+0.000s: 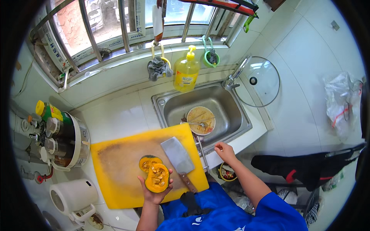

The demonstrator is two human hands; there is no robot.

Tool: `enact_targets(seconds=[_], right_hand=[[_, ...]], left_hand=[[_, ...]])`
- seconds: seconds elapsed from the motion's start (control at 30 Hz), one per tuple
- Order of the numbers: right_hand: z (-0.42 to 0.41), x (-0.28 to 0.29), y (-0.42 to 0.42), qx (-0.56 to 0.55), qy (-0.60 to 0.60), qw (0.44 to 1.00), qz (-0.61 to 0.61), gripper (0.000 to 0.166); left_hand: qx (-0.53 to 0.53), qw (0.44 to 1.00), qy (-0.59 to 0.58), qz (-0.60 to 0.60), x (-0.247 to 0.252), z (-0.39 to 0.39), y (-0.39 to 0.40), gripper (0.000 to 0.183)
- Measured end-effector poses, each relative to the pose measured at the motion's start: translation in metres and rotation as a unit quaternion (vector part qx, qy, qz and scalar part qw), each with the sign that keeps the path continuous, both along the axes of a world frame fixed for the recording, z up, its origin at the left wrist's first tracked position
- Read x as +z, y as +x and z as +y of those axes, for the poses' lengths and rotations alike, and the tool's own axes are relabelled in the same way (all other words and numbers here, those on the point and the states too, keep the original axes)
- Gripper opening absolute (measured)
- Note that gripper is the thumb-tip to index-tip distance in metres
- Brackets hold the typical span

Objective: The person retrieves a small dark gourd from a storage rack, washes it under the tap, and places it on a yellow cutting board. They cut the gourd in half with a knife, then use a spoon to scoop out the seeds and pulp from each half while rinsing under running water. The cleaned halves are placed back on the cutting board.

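Note:
My left hand [154, 195] holds one half of a small pumpkin [157, 178], cut face up, with seeds and pulp inside. Just beyond it the other pumpkin half [148, 163] lies on a yellow cutting board [121, 167], its cut face showing. A cleaver [177, 156] with a wooden handle rests on the board's right part, its handle toward my body. My right hand [224, 152] is raised near the sink's front edge, right of the board, fingers curled; whether something small is between them cannot be told.
A steel sink [228, 115] holds a bowl [201, 120] with food remains and utensils. Behind it stands a yellow dish soap bottle [187, 72]. A glass lid [260, 86] leans by the faucet [234, 75]. At left are a rack of condiment bottles [78, 138] and a white kettle [72, 195]. Below my right forearm sits a waste bin [222, 173].

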State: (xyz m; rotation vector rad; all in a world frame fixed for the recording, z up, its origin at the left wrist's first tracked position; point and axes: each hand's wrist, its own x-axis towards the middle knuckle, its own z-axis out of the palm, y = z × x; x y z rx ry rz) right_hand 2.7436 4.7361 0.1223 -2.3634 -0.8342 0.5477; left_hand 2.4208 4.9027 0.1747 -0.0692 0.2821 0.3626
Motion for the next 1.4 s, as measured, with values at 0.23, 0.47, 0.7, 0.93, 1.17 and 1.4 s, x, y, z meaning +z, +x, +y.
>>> enact_targets(seconds=[0.23,0.47,0.7,0.93,1.17,1.4], right_hand=[[0.092,-0.095,0.115,0.160,-0.147,0.975,-0.051,0.028],[0.137,-0.185,0.133,0.252,-0.175,0.947,-0.097,0.028],[0.138,-0.165,0.145,0.346,-0.205,0.911,-0.089,0.025],[0.096,-0.048,0.193,0.312,-0.040,0.909,0.272,0.022],[0.064,0.034,0.217,0.171,0.040,0.850,0.497,0.010],[0.063,0.046,0.206,0.105,0.083,0.894,0.427,0.032]], left_hand=[[0.076,0.991,0.042,0.102,-0.004,-0.034,0.088,0.082],[0.138,0.974,0.053,0.172,-0.001,-0.078,0.159,0.085],[0.165,0.959,0.066,0.220,0.012,-0.092,0.197,0.091],[0.168,0.972,0.064,0.152,0.003,-0.069,0.214,0.093],[0.119,0.986,0.066,0.098,-0.010,-0.031,0.246,0.081],[0.102,0.975,0.115,0.161,-0.018,-0.001,0.281,0.062]])
